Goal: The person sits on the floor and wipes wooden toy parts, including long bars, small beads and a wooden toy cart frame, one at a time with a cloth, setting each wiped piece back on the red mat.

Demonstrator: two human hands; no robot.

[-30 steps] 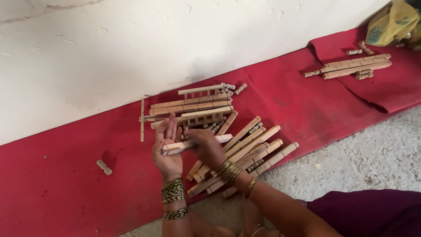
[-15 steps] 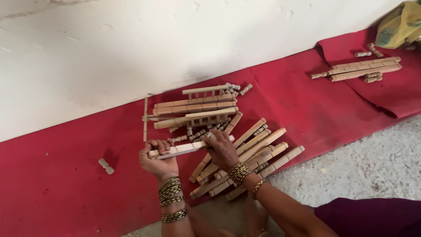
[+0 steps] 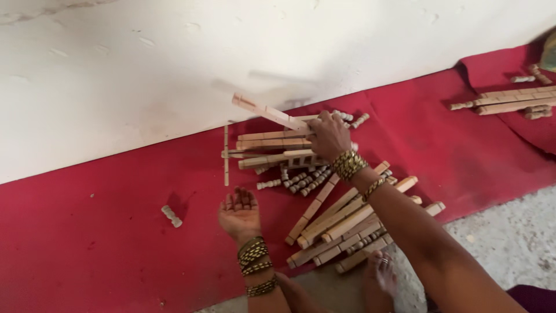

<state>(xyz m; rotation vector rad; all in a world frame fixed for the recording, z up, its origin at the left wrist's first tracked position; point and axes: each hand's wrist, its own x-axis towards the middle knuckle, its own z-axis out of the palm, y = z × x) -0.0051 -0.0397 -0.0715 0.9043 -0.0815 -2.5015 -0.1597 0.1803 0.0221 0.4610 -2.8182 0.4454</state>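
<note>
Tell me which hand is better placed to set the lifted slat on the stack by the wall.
Right. The right hand already grips the slat, held tilted just above the stack. The left hand lies open, palm up and empty on the red cloth, apart from the stack.

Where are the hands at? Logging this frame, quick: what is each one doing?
Left hand: open, palm up, empty.
Right hand: closed on a notched wooden slat.

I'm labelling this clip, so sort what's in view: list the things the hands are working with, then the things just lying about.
In hand:
- right hand gripping a notched wooden bar
- left hand, palm up, holding nothing
- stacked bars
- turned pegs
- long slats

Lying about:
- lone peg
- far pile of bars
- red cloth
</note>
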